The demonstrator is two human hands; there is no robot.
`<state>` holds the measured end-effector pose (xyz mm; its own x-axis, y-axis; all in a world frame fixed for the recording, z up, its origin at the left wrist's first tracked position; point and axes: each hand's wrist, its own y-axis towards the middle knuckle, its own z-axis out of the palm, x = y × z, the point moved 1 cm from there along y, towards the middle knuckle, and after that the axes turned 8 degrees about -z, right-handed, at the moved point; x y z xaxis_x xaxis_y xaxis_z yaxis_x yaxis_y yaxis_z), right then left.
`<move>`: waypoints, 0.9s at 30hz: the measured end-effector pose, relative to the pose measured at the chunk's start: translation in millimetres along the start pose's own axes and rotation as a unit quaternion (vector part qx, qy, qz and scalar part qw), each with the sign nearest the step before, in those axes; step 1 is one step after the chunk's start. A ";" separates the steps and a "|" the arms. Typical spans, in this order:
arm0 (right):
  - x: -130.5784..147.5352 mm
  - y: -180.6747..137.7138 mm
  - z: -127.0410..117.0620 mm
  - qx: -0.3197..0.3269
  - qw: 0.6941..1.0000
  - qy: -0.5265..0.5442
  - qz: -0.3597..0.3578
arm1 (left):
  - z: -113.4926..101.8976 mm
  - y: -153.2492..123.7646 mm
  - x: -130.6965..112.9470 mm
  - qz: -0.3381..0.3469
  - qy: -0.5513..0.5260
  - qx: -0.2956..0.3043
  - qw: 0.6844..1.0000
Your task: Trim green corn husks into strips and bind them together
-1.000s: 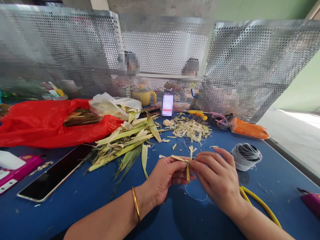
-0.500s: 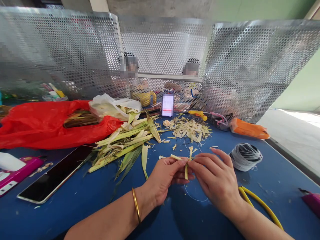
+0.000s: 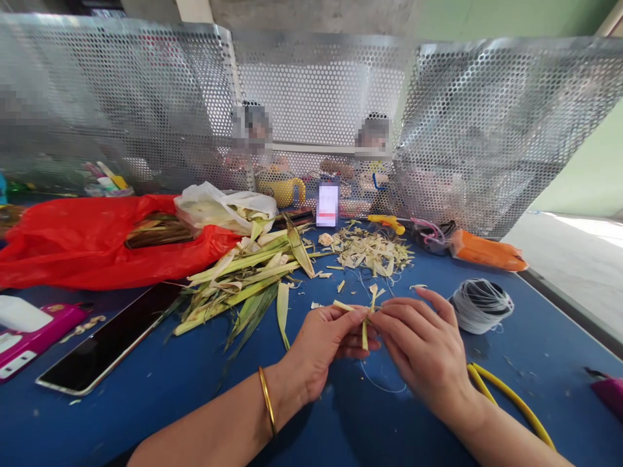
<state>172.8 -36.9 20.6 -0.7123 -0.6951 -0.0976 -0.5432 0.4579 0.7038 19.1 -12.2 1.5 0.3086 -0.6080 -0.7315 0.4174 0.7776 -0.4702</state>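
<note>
Pale green leaf strips (image 3: pixel 365 338), looking like corn husk, meet in a small cross just above the blue table. My left hand (image 3: pixel 326 340) pinches this cross between thumb and fingers, one strip end poking out over the thumb. From the other side my right hand (image 3: pixel 423 344) has its thumb and fingertips closed on the crossing point, with one finger raised. Exactly how the strips join is hidden by the fingertips. A thin pale thread (image 3: pixel 382 388) loops on the table below the hands.
Left of the hands lies a heap of long leaves (image 3: pixel 243 279), beside a red bag (image 3: pixel 97 259) and a phone (image 3: pixel 111 340). Leaf scraps (image 3: pixel 374 250) lie ahead. A thread spool (image 3: pixel 481 306) and a yellow-handled tool (image 3: pixel 516 399) are at right. Perforated metal panels (image 3: pixel 316 84) stand behind.
</note>
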 end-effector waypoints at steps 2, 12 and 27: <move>1.7 0.7 -1.0 0.002 1.000 -0.005 -0.007 | -0.3 0.2 0.4 0.005 -0.003 -0.009 1.000; 12.8 -1.6 3.6 0.057 0.993 -0.006 -0.107 | -2.6 2.5 3.0 0.026 -0.016 -0.040 0.999; -9.8 -1.8 4.7 0.150 0.970 0.141 0.127 | -6.4 1.8 -2.5 0.074 0.211 -0.027 0.974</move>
<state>178.6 -28.3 17.0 -0.7124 -0.6441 0.2787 -0.5021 0.7452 0.4389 13.6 -8.3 -0.7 -0.0224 -0.3778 -0.9256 0.3466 0.8655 -0.3617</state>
